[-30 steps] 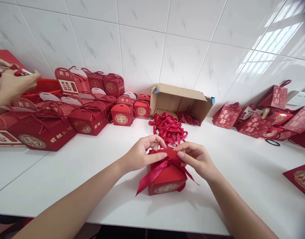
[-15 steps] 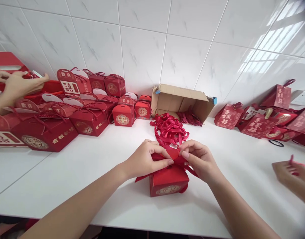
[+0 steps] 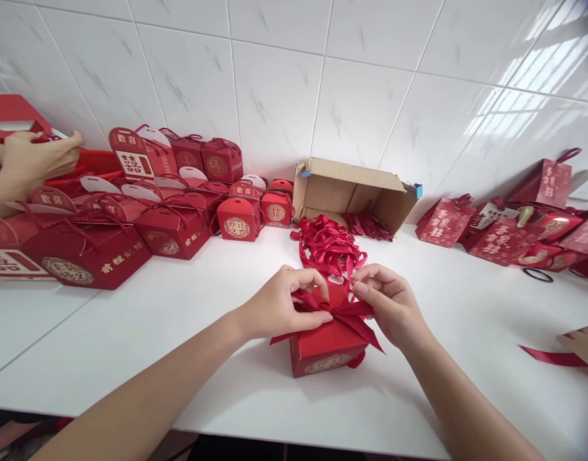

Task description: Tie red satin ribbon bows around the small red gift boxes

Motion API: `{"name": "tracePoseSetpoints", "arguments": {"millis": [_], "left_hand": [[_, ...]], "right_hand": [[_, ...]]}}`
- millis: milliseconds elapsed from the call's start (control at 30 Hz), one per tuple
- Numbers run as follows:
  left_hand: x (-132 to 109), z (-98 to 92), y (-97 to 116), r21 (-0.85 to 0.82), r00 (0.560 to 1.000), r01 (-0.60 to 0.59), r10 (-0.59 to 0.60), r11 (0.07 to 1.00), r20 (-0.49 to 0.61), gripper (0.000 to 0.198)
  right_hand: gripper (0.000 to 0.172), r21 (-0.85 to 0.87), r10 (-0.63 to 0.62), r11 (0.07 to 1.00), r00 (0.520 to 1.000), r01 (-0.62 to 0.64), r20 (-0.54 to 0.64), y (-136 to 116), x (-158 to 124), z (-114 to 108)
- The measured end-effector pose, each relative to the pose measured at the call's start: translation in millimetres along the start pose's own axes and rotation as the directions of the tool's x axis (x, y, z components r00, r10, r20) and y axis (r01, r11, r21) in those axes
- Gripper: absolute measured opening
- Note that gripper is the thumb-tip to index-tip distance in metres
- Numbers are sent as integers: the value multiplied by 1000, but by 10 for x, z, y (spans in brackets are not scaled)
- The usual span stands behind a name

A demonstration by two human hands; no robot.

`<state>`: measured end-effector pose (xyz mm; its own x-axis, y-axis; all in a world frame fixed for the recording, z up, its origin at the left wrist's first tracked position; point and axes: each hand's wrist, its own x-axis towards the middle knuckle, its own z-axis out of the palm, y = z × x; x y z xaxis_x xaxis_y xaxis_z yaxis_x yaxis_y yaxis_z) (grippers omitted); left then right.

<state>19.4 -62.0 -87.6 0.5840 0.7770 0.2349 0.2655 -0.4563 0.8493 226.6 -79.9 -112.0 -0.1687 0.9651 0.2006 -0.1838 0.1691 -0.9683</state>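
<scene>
A small red gift box [image 3: 328, 349] with a gold emblem on its front stands on the white table before me. A dark red ribbon [image 3: 354, 320] is looped across its top, with tails lying out to both sides. My left hand [image 3: 287, 304] pinches the left part of the ribbon between thumb and fingers, close above the box. On the other side, my right hand [image 3: 387, 304] has thumb and forefinger closed at the ribbon's right loop. Just behind the box lies a tangled heap of red ribbons [image 3: 330, 243].
An open cardboard box [image 3: 356, 182] lies on its side by the tiled wall, ribbons inside. Several red gift boxes [image 3: 179, 224] crowd the left, and red bags [image 3: 445, 221] the right. A co-worker's hand [image 3: 41, 160] is at left, another person's hand [image 3: 587, 346] at right.
The ribbon loop on the box's right has spread wider, and its tail now lies across the front. At far right, the other person's hand has shifted toward the edge with a ribbon.
</scene>
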Motion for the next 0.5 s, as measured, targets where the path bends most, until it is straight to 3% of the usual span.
{"name": "tracePoseSetpoints", "arguments": {"millis": [233,367,500], "left_hand": [[-21,-33,-28,195,999,-3,9,981,-33,35],[-8,-37,-23,272,1000,-25,27,962,-2,34],[10,-18,-22,284,998,-8,24,959,-51,25]], "right_hand": [[18,44,38,998,999,-38,5,-15,-6,47],[20,42,40,998,999,-40,5,-8,-4,66],[21,48,38,998,999,-39,13,-4,-4,78]]}}
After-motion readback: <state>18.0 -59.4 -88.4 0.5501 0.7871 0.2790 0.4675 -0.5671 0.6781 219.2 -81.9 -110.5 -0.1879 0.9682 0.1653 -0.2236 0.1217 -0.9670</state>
